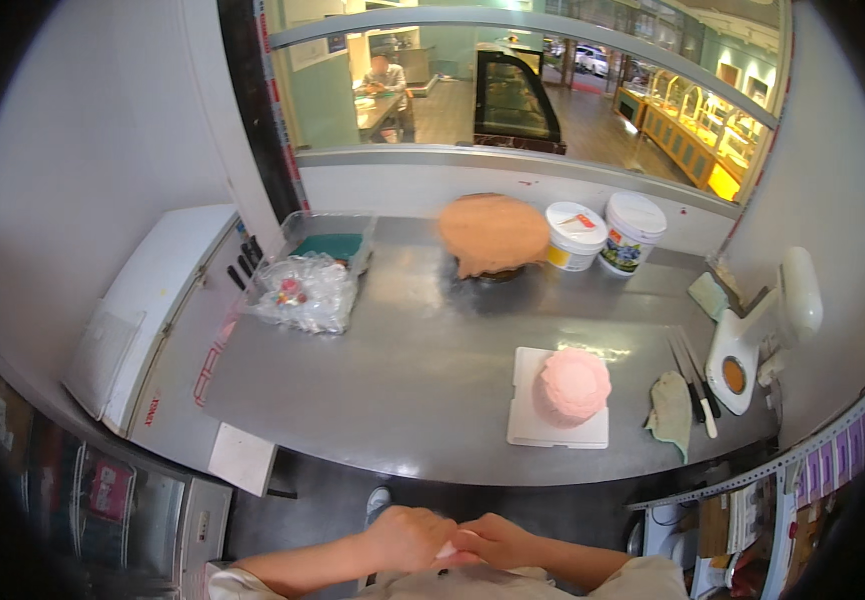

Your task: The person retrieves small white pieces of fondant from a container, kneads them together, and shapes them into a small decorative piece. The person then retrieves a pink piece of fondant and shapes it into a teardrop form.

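Note:
My left hand (411, 538) and my right hand (494, 538) meet close to my body, below the front edge of the steel table (372, 405). Between them is something small and pale pink or white, mostly covered by the fingers; I cannot tell what it is. A pink frosted cake (575, 386) with a ruffled top stands on a white square board (524, 424) at the table's right half. To its right lie a green cloth (669, 412) and several long knives (705, 411), one with a white handle.
At the back stand a round brown-topped stand (494, 231) and two lidded white tubs (575, 247), (631, 240). A clear plastic box (309, 292) with wrapping is at the back left. A white stand mixer (736, 360) is at the right wall. Beyond the window sits a person (386, 75).

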A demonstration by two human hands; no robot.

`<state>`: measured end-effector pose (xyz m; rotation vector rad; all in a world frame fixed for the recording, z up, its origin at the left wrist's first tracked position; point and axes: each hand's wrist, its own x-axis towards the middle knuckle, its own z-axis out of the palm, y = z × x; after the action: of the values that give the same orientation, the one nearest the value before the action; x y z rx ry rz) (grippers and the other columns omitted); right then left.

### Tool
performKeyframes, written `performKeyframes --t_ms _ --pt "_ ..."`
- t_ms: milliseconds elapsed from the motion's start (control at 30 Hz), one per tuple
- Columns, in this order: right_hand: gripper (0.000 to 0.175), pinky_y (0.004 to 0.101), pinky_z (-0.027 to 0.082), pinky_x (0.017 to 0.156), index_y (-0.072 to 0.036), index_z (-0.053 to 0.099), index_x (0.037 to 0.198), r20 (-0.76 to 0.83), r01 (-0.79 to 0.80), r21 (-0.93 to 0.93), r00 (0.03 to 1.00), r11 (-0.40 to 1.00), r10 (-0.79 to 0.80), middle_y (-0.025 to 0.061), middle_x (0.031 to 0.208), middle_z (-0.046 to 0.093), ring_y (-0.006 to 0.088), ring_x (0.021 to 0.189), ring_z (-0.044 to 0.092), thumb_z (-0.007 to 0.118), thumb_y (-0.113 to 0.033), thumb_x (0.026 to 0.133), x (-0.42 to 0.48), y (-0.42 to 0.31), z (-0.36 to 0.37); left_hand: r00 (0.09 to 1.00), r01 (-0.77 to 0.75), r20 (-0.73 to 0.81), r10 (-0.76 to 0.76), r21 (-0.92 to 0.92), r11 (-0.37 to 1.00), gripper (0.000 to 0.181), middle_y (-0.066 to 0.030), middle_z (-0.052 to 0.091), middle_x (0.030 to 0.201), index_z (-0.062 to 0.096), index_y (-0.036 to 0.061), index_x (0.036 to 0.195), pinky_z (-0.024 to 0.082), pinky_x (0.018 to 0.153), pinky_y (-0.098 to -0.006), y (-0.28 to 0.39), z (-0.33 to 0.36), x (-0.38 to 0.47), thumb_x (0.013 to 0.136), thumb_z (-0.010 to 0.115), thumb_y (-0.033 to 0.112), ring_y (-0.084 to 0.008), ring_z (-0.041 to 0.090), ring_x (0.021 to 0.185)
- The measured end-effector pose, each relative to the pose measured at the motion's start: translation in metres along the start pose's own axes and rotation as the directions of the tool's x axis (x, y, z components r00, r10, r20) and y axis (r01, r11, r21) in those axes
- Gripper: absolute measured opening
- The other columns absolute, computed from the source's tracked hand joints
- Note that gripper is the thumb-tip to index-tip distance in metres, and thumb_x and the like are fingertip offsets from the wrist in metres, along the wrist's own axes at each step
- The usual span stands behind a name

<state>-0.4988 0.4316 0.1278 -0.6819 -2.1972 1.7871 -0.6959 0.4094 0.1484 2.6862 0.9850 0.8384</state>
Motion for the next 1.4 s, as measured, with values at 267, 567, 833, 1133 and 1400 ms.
performKeyframes --t_ms 267,567,833,1133,1400 --pt "0.035 0.0321 0.043 0.055 -0.003 0.054 0.076 0.038 -0.015 -0.093 0.999 0.996 0.019 0.0111 0.061 0.052 0.0228 0.056 0.05 0.048 -0.03 0.096 -0.02 -0.049 -0.015 0.997 -0.046 -0.047 0.063 0.301 0.952 0.036 0.0019 0.038 0.051 0.047 0.0154 0.058 0.034 0.038 -0.0245 0.02 -0.068 -0.024 0.08 0.068 0.034 -0.0125 0.045 0.043" --pt "0.045 0.0246 0.043 0.073 -0.002 0.057 0.099 0.08 -0.103 0.64 0.994 0.761 0.068 0.0017 0.083 0.057 0.0089 0.08 0.053 0.043 -0.045 0.099 0.037 -0.019 -0.009 0.889 0.447 -0.138 -0.436 0.057 0.893 0.086 -0.0227 0.049 0.13 0.046 -0.0057 0.125 0.053 0.075 -0.0349 0.006 -0.077 -0.034 0.067 0.073 0.052 -0.0338 0.057 0.108" --pt "0.022 0.0261 0.046 0.071 0.0 0.062 0.096 0.561 -0.394 0.342 0.814 0.853 0.151 0.0037 0.088 0.063 0.0113 0.084 0.057 0.059 -0.021 0.091 0.05 -0.016 0.002 0.921 0.367 0.104 -0.376 0.094 0.925 0.033 -0.0054 0.054 0.069 0.053 -0.0006 0.095 0.044 0.047 -0.0315 0.032 -0.024 -0.046 0.081 0.062 0.028 -0.0202 0.055 0.056" --pt "0.035 0.0248 0.038 0.055 -0.001 0.063 0.085 0.533 -0.522 0.389 0.8 0.759 0.277 0.0035 0.072 0.059 0.0101 0.061 0.049 0.043 -0.027 0.098 0.016 -0.015 0.011 0.913 0.392 -0.12 -0.389 -0.001 0.92 0.031 -0.004 0.052 0.058 0.054 0.0045 0.076 0.037 0.041 -0.0304 0.062 0.003 -0.064 0.083 0.059 0.034 -0.0175 0.05 0.047" --pt "0.062 0.0229 0.035 0.051 0.0 0.062 0.083 0.458 -0.48 0.147 0.808 0.865 0.371 0.0015 0.065 0.056 0.0078 0.057 0.048 0.035 -0.054 0.098 0.027 -0.035 -0.002 0.801 0.581 -0.226 -0.554 0.069 0.811 0.032 -0.0006 0.042 0.054 0.048 0.0084 0.065 0.037 0.044 -0.029 0.067 -0.02 -0.09 0.076 0.067 0.032 -0.0168 0.048 0.048"
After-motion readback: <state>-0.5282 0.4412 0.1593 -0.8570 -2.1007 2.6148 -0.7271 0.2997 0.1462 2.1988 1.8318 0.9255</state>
